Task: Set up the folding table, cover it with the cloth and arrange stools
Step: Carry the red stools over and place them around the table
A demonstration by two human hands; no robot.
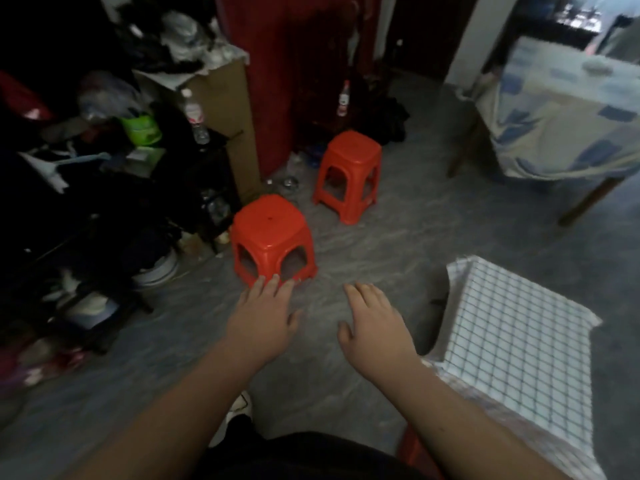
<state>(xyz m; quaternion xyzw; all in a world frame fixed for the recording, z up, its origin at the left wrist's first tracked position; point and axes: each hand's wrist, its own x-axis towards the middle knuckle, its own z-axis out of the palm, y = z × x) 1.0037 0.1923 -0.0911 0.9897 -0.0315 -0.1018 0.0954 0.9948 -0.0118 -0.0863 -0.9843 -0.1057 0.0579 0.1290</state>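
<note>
Head view. Near red stool (272, 237): upright on floor, at 12 o'clock from left hand (265, 311), the nearer hand; fingers straight, spread, empty. Right hand (372, 322): relaxed, empty. Far stool (349, 174) at 1 o'clock. Cloth-covered table (512, 344) at 3 o'clock.

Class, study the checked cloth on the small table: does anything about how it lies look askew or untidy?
Yes. The checked cloth lies skewed on the table: its far-right corner juts past the edge, and the bare near edge shows.
</note>
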